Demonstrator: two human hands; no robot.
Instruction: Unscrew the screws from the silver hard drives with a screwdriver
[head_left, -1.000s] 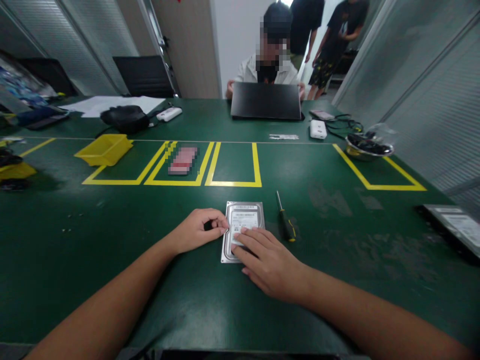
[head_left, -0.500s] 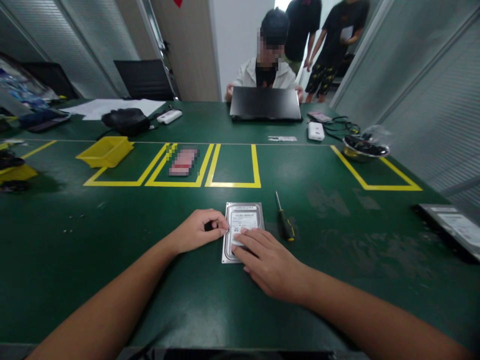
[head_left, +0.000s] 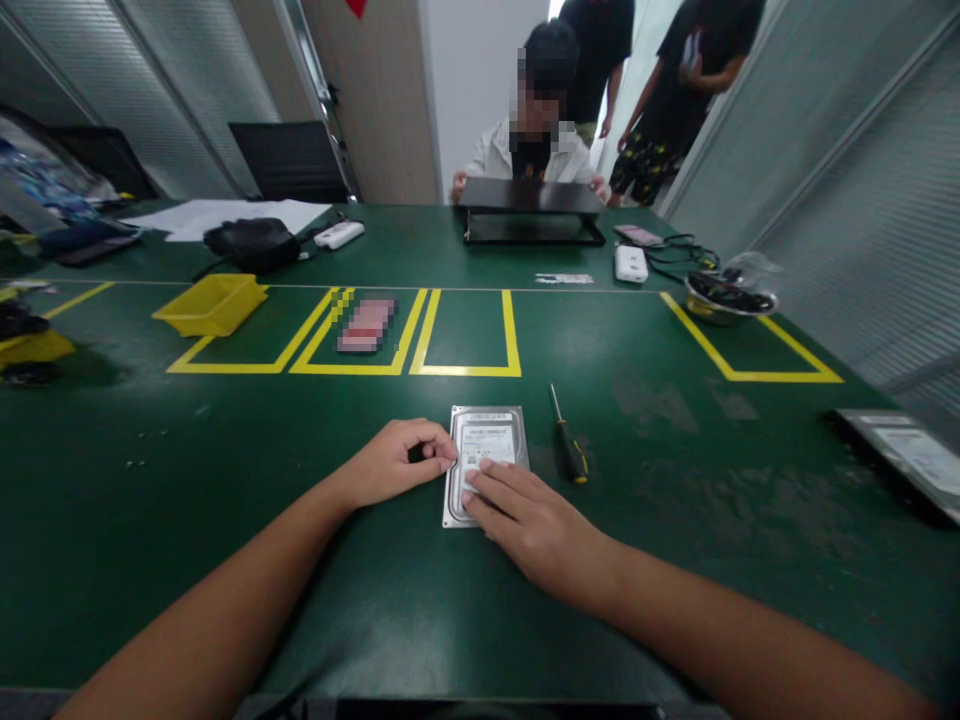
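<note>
A silver hard drive (head_left: 484,440) with a white label lies flat on the green table in front of me. At its left edge is my left hand (head_left: 397,462), thumb and fingertips pinched together and touching the side; whether something small is between them is hidden. My right hand (head_left: 536,525) rests palm down over the drive's lower right part, fingers stretched out across the label and covering some of it. Just right of the drive lies a screwdriver (head_left: 570,445) with a black and yellow handle, its tip pointing away from me.
Yellow tape (head_left: 465,371) marks rectangles farther back. A yellow bin (head_left: 214,305), a blurred pink item (head_left: 367,325) and a metal bowl (head_left: 727,308) of dark parts stand there. Another hard drive (head_left: 911,455) lies at right. Across the table a person (head_left: 536,140) holds a black panel (head_left: 532,194).
Both my hands stay almost still on the drive. Across the table, the person has tilted the black panel up from its frame. People standing behind have shifted.
</note>
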